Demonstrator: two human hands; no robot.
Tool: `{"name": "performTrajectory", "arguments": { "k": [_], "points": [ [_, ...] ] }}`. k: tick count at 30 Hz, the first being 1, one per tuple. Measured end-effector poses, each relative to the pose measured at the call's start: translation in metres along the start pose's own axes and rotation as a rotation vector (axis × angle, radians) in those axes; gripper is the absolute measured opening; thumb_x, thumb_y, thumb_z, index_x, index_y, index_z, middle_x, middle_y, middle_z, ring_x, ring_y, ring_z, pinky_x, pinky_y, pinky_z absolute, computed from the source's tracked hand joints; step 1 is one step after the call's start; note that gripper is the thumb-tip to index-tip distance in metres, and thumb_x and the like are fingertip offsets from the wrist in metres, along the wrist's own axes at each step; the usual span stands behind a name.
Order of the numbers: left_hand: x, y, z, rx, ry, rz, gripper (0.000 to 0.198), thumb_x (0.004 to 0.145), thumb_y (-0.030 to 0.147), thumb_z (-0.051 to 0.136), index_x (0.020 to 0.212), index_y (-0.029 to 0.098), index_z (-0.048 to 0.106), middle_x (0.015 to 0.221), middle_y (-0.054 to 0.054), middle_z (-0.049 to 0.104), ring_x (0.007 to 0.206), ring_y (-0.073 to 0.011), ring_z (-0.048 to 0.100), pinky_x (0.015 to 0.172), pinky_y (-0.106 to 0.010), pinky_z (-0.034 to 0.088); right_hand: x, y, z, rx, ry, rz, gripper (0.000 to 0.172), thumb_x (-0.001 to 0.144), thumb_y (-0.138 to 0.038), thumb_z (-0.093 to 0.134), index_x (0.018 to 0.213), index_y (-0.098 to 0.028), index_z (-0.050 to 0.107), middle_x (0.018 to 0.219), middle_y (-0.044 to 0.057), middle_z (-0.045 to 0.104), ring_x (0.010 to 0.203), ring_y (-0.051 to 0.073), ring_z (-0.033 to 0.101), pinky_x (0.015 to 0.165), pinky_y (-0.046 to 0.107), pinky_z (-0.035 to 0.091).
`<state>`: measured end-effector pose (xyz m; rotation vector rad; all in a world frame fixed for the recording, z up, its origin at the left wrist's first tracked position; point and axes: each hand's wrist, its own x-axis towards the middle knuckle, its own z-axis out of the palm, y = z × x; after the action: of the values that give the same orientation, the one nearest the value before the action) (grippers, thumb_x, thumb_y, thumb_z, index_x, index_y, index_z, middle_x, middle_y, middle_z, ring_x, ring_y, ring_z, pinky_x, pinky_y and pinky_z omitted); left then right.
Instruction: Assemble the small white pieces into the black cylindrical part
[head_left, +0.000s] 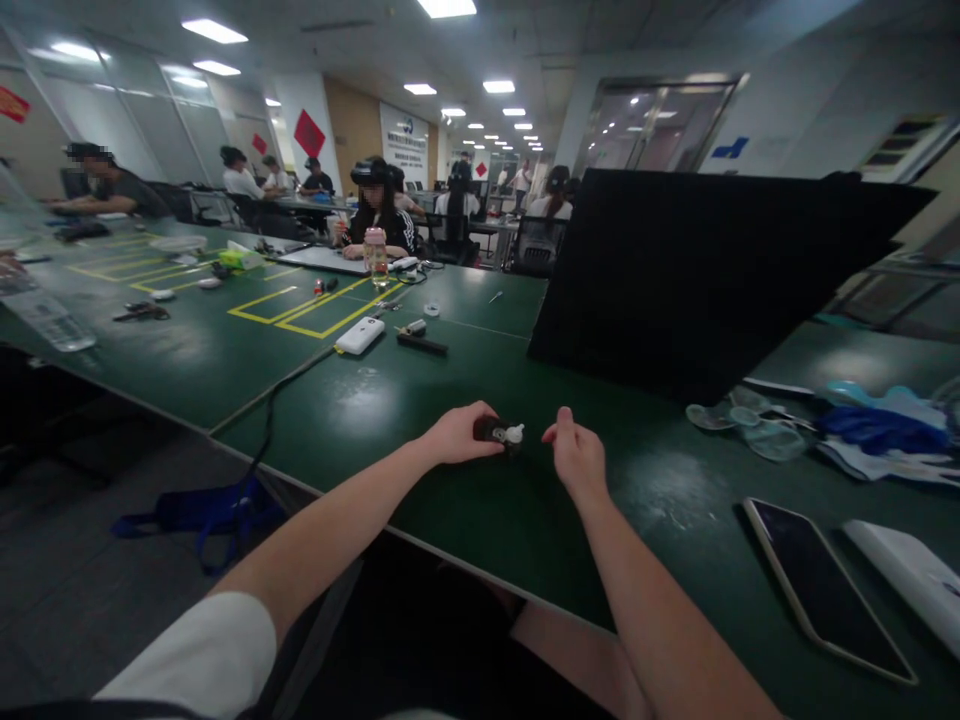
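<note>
Dark and white, the piece sits gripped in your left hand while your right hand curls nearby, holding what I cannot tell

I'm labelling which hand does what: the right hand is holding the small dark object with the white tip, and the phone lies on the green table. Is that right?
Not quite: the head view shows the left hand holding the small dark object with the white tip; the right hand is apart from it. The phone does lie on the green table.
</note>
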<state>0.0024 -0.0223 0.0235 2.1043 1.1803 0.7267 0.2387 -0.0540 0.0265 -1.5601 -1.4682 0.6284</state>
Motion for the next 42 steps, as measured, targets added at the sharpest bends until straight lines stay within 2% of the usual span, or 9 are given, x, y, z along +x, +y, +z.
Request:
{"name": "performTrajectory", "arguments": {
  "k": [11,15,18,23,27,32,35,38,42],
  "points": [
    [-0.006,-0.013,-0.006,-0.006,0.132,-0.062,0.054,0.076,0.037,0.076,0.125,0.025,0.059,0.117,-0.007,0.070,0.106,-0.0232,0.067,0.093,-0.039,0.054,0.002,-0.002,-0.003,0.058,-0.008,0.053,0.069,0.091,-0.079,0.033,0.072,-0.022,0.066,0.057,0.003,0.055,0.050,0.018,0.051,0.048,0.031,0.040],
    [-0.026,-0.038,-0.040,0.059,0.255,-0.146,0.049,0.078,0.033,0.072,0.123,0.025,0.056,0.113,-0.006,0.070,0.103,-0.0218,0.068,0.091,-0.037,0.054,0.003,0.001,-0.005,0.083,-0.012,0.051,0.069,0.091,-0.078,0.033,0.074,-0.021,0.068,0.059,0.003,0.055,0.051,0.018,0.050,0.048,0.030,0.040],
    [-0.042,-0.058,-0.078,0.317,0.342,-0.152,0.048,0.076,0.026,0.070,0.122,0.024,0.058,0.118,-0.007,0.068,0.108,-0.0244,0.065,0.097,-0.040,0.051,0.004,0.003,-0.006,0.083,-0.028,0.037,0.069,0.092,-0.078,0.033,0.076,-0.020,0.068,0.060,0.004,0.055,0.053,0.018,0.051,0.050,0.030,0.041],
    [-0.060,-0.081,-0.130,0.776,0.204,0.125,0.049,0.074,0.014,0.065,0.122,0.026,0.064,0.135,-0.010,0.061,0.129,-0.0315,0.053,0.117,-0.056,0.030,0.007,0.006,-0.003,0.039,-0.094,0.042,0.071,0.092,-0.079,0.031,0.079,-0.020,0.069,0.060,0.002,0.054,0.054,0.018,0.052,0.053,0.030,0.043],
    [-0.067,-0.095,-0.142,0.889,0.193,0.213,0.053,0.074,0.012,0.065,0.125,0.029,0.064,0.141,-0.010,0.057,0.135,-0.0334,0.048,0.120,-0.058,0.023,0.009,0.008,-0.002,0.005,-0.117,0.044,0.072,0.091,-0.079,0.030,0.080,-0.020,0.069,0.063,0.003,0.056,0.057,0.018,0.054,0.055,0.031,0.043],
    [-0.071,-0.124,-0.141,0.691,0.635,-0.034,0.048,0.078,0.019,0.065,0.126,0.024,0.063,0.134,-0.012,0.060,0.128,-0.0309,0.054,0.113,-0.046,0.040,0.010,0.008,-0.004,-0.034,-0.128,0.041,0.071,0.092,-0.078,0.029,0.079,-0.021,0.069,0.064,0.004,0.057,0.059,0.018,0.055,0.057,0.031,0.043],
    [-0.064,-0.142,-0.144,0.525,0.786,-0.156,0.048,0.077,0.026,0.070,0.125,0.021,0.061,0.130,-0.012,0.061,0.124,-0.0294,0.057,0.108,-0.042,0.045,0.010,0.007,-0.004,-0.032,-0.142,0.052,0.071,0.093,-0.078,0.029,0.080,-0.021,0.069,0.065,0.004,0.058,0.060,0.018,0.056,0.057,0.031,0.043],
    [-0.044,-0.153,-0.144,0.228,0.864,-0.293,0.052,0.080,0.036,0.071,0.126,0.017,0.057,0.126,-0.013,0.064,0.112,-0.0263,0.064,0.100,-0.040,0.050,0.010,0.007,-0.004,-0.048,-0.148,0.046,0.072,0.093,-0.078,0.028,0.079,-0.020,0.069,0.066,0.004,0.059,0.061,0.019,0.056,0.057,0.031,0.043],
    [-0.007,-0.150,-0.127,-0.132,0.751,-0.286,0.050,0.086,0.041,0.065,0.127,0.014,0.053,0.121,-0.014,0.068,0.104,-0.0212,0.068,0.094,-0.036,0.052,0.010,0.007,-0.004,-0.059,-0.154,0.048,0.072,0.093,-0.078,0.028,0.079,-0.021,0.068,0.068,0.005,0.060,0.062,0.019,0.057,0.058,0.032,0.044]
  ]
}}
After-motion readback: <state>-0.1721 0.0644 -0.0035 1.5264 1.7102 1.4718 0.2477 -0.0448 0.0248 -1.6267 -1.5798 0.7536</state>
